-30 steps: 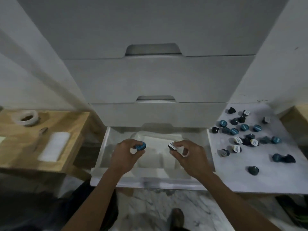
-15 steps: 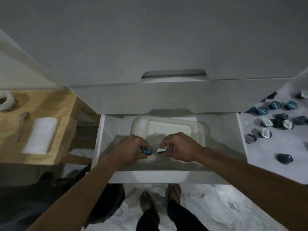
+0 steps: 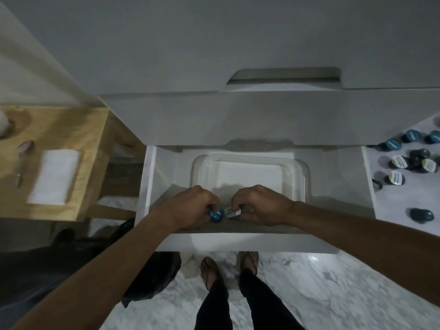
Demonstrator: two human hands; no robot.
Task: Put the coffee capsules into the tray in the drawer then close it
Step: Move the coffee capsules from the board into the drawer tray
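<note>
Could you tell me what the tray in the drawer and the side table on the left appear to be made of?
The tray looks like clear or frosted plastic: its rounded walls are translucent, with the white drawer showing through, and the rim has a soft sheen. The side table looks like light unpainted wood, perhaps plywood: warm tan, faint grain, matte surface. Dim light leaves the finish uncertain.

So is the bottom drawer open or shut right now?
Open: the white bottom drawer is pulled out, showing the clear plastic tray inside.
</note>
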